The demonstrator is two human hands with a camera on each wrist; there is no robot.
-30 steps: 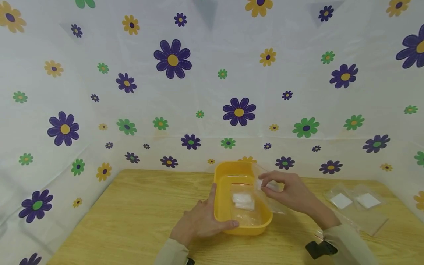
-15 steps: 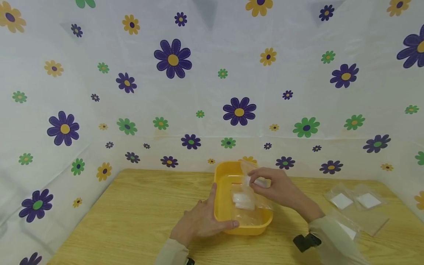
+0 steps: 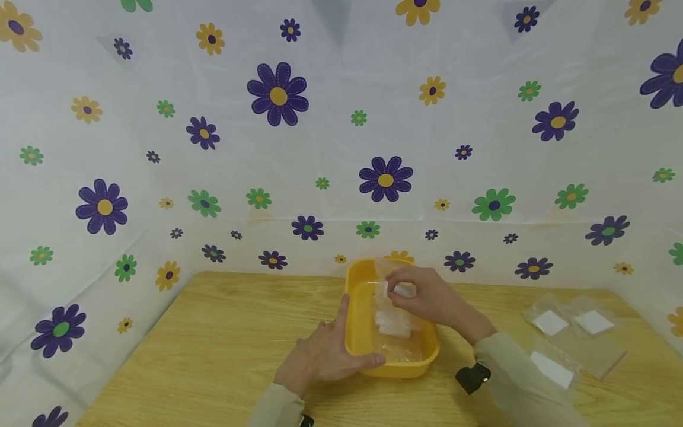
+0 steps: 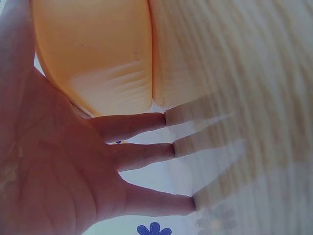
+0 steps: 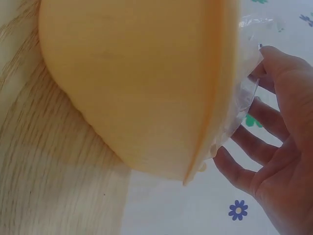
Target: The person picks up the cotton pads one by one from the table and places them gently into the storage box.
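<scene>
A yellow plastic tub stands on the table. My left hand rests against its left side, index finger along the left rim and thumb across the near left corner. In the left wrist view, straight fingers spread beside the tub, their tips at the wooden surface. Between thumb and index finger, my right hand pinches a clear plastic bag with something white in it, over the tub's right part. Another clear bag with white contents lies inside the tub, partly covered by the held one.
Several clear bags lie at the right of the wooden table, including a far bag with a white square, another bag beside it and a nearer bag close to the right sleeve. A flower-printed sheet hangs behind.
My right hand has moved left with the pinched bag, from the tub's right rim to over its inside. The nearer bag at the right has come out from behind the sleeve. My left hand stays put.
</scene>
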